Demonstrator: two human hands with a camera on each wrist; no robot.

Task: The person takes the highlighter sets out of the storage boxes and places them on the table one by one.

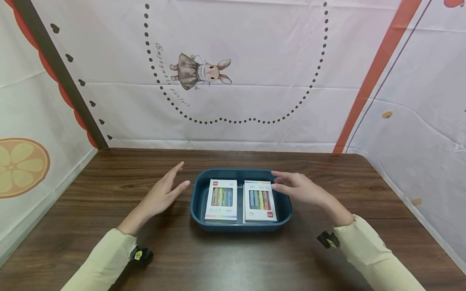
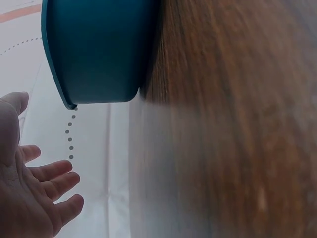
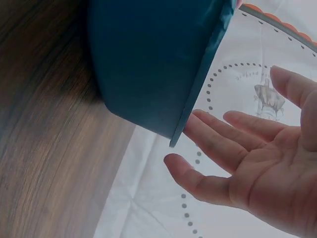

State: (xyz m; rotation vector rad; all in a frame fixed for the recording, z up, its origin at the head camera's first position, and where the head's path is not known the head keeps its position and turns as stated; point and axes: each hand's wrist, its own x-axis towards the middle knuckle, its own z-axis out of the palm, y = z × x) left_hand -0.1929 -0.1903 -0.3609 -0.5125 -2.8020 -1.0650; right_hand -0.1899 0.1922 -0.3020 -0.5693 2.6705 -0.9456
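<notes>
Brown tabletop (image 1: 233, 258), left hand (image 1: 160, 196) raised beside blue bin (image 1: 240, 228), right hand (image 1: 301, 188) at its corner, fingers (image 3: 200, 185) spread.

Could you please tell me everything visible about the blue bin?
The blue bin looks plastic: opaque, oblong, round-cornered, with a narrow rim and open top. It stands upright on the wooden table, white windowed boxes side by side inside. The right hand extends over its right rim; contact is unclear.

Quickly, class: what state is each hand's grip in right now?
Left hand: open, holding nothing, beside the blue bin.
Right hand: open, holding nothing, at the bin's right end.
</notes>
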